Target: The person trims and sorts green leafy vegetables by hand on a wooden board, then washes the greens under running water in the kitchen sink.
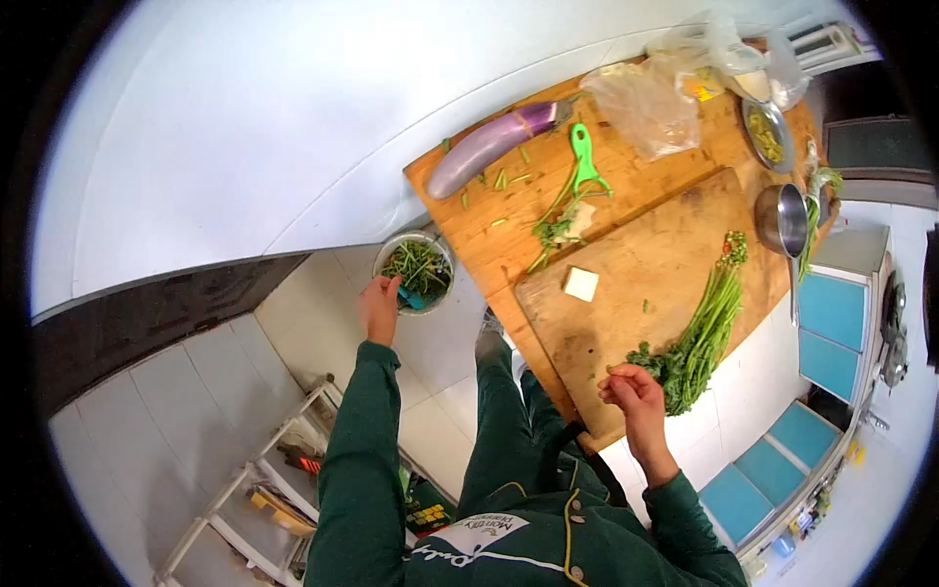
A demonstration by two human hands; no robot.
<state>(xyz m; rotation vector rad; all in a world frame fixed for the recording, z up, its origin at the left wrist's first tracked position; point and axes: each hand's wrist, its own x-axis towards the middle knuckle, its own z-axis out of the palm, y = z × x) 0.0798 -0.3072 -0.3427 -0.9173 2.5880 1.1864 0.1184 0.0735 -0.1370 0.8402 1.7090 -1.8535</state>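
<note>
My left hand (pixel 378 309) is beside the rim of a round bin (pixel 437 243) on the floor, left of the table. Its fingers are drawn together, and I cannot see what, if anything, is between them. Green stems and leaves (pixel 416 266) fill the bin. Over the near edge of the cutting board (pixel 626 313), my right hand (pixel 636 399) is closed in a pinch; whatever it holds is too small to name. Just beyond it lies a bunch of leafy greens (pixel 706 333), leaves toward me. A pale square block (pixel 581 284) sits on the board.
On the wooden table (pixel 489 256) lie an eggplant (pixel 494 149), a green peeler (pixel 584 157), loose stems and a plastic bag (pixel 650 108). A metal saucepan (pixel 781 220) and a plate of food (pixel 767 137) stand at the right. A white rack (pixel 230 523) is at lower left.
</note>
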